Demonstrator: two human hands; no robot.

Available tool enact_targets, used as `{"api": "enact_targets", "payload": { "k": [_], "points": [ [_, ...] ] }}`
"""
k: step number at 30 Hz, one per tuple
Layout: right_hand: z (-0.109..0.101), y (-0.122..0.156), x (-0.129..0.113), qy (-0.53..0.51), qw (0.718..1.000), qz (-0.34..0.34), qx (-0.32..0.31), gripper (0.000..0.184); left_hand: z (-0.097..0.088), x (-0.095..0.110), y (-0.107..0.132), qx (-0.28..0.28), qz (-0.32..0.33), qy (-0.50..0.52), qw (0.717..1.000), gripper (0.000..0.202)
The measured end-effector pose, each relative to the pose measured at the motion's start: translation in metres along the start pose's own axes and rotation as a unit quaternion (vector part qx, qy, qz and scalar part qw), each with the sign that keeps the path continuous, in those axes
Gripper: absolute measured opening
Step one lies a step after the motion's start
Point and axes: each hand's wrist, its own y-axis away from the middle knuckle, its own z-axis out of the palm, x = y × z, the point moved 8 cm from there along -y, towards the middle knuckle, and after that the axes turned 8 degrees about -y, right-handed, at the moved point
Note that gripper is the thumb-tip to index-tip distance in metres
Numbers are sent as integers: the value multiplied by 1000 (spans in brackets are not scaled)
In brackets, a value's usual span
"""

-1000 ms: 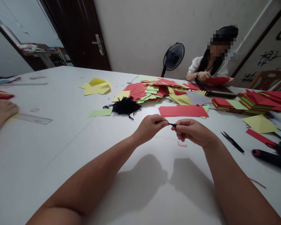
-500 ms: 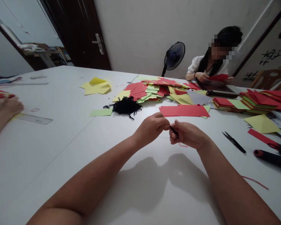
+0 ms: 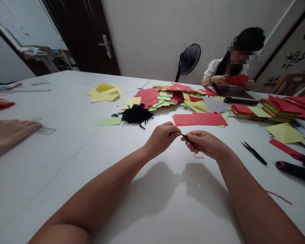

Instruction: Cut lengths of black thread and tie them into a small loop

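My left hand point(image 3: 165, 137) and my right hand point(image 3: 204, 144) meet above the white table, both closed in a pinch. Between them runs a short, thin length of black yarn point(image 3: 184, 136), its left end at my left fingertips and its right end going into my right fingers. How much of it lies inside the right hand is hidden. Just beyond my hands lies a long red paper strip point(image 3: 200, 119) on top of other paper. A tangled heap of black yarn point(image 3: 137, 114) rests farther left, partly over a green paper strip point(image 3: 108, 121).
Black scissors point(image 3: 254, 153) lie right of my right hand, near a dark rod-like object point(image 3: 295, 172). Piles of coloured paper point(image 3: 165, 96) spread across the far side. A co-worker's hand point(image 3: 17, 132) presses by a clear ruler point(image 3: 47, 130) at left. Another person point(image 3: 226, 73) holds red paper opposite.
My hands have drawn slightly apart, showing more of the yarn between them. The co-worker's hand at left slid right over the ruler. The person opposite tilted the red paper.
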Motion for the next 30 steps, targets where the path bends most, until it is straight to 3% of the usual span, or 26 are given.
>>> {"api": "enact_targets", "payload": {
  "k": [5,11,19,25,30],
  "points": [
    [6,-2,7,-62,997,23,-37,57,3,0,0,-20,-2,18,1000,17],
    [8,-4,11,-80,996,37,-30,42,2,-6,0,-5,-24,27,999,14],
    [5,-5,9,-77,997,23,-9,45,9,-17,5,-4,-85,55,995,12],
    [-8,-4,5,-51,998,-19,32,52,10,-9,4,-22,-46,76,996,15],
    [11,-7,15,-96,994,19,-43,41,8,-4,3,-34,-5,62,998,18]
  ]
}}
